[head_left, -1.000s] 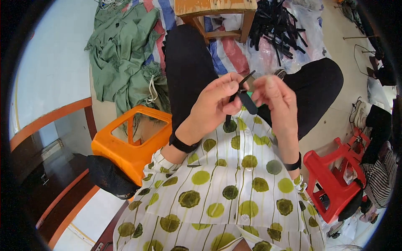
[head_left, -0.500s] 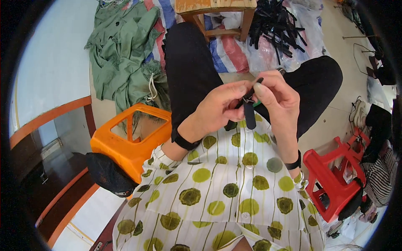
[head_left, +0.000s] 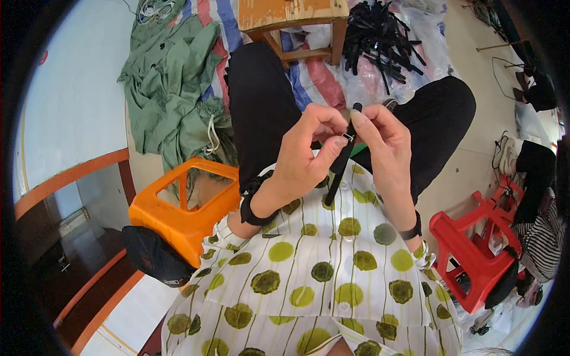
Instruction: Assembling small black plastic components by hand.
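since 1 second ago i have swung the black strap [head_left: 339, 163] upright between my knees, my left hand [head_left: 303, 157] and right hand [head_left: 386, 145] both pinched on its small metal clip [head_left: 348, 137], so fitting looks close.

Orange plastic stool [head_left: 184, 204] at the left, a black cap [head_left: 155, 256] resting against its lower corner. Behind it, heaped green cloth [head_left: 178, 89] with a white drawstring, spread over a striped tarp [head_left: 228, 35]. Wooden stool [head_left: 291, 18] at the top — a pile of black strips [head_left: 380, 38] on clear plastic just to its right. Red plastic stool [head_left: 472, 252] at the lower right, near striped fabric [head_left: 543, 243] and dark clothing — details there too small to tell.
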Motion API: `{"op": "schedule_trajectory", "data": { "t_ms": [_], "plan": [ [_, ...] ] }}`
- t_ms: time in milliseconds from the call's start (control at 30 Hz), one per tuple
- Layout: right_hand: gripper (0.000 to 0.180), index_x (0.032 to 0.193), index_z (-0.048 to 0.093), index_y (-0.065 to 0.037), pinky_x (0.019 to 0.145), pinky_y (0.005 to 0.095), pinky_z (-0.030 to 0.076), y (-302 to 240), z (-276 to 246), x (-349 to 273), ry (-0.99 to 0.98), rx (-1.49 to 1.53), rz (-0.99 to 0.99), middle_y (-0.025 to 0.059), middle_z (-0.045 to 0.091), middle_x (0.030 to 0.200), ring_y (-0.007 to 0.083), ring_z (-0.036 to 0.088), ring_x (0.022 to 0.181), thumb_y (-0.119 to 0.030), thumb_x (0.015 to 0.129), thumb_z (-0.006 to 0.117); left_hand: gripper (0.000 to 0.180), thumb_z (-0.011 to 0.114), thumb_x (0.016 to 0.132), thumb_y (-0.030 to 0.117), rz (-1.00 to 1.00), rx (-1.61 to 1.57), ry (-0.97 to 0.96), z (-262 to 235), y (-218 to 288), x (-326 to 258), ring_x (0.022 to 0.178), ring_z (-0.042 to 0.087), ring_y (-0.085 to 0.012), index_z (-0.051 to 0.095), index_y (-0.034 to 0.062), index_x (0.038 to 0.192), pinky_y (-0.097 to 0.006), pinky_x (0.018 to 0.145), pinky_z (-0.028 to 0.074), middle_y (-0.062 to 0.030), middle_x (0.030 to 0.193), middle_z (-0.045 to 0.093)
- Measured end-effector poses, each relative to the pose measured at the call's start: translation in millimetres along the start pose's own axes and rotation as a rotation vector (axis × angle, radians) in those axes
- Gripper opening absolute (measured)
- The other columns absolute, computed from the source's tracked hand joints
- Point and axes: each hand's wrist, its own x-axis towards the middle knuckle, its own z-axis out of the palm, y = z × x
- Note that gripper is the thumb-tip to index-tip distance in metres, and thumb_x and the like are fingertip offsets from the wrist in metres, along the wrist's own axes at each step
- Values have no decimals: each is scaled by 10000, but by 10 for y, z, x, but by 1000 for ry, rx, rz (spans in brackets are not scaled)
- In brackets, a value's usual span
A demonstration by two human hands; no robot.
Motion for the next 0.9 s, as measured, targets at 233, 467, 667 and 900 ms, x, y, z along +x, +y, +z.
{"op": "schedule_trajectory", "data": {
  "t_ms": [233, 467, 667, 900],
  "plan": [
    [130, 802, 557, -7, 563, 169, 368, 47, 18, 24, -12, 7, -41, -48, 517, 708, 8, 453, 640, -117, 870, 577, 218, 569, 749, -42, -128, -38, -73, -35, 85, -2, 735, 542, -102, 496, 16, 945, -233, 668, 461, -43, 860, 541],
    [127, 821, 571, -22, 565, 176, 373, 71, -22, 38, -51, 239, 141, -45, 519, 710, 23, 457, 615, -137, 874, 572, 184, 589, 719, -68, 78, 142, 61, 37, -11, -14, 727, 538, -139, 517, 26, 859, -253, 636, 453, -54, 842, 542],
    [102, 895, 579, -27, 573, 177, 394, 73, -67, 59, -75, 330, 182, -32, 543, 731, 39, 482, 613, -125, 868, 566, 189, 612, 710, -62, 251, 294, 74, 43, -9, -5, 696, 522, -200, 517, 32, 843, -280, 610, 437, -77, 825, 535],
    [124, 934, 575, -12, 590, 186, 413, 17, -117, 67, -120, 327, 144, -15, 559, 742, 45, 512, 629, -111, 862, 565, 179, 591, 738, -50, 252, 321, 38, 37, 4, -7, 710, 530, -208, 505, 32, 872, -277, 640, 437, -87, 820, 531]
  ]
}}
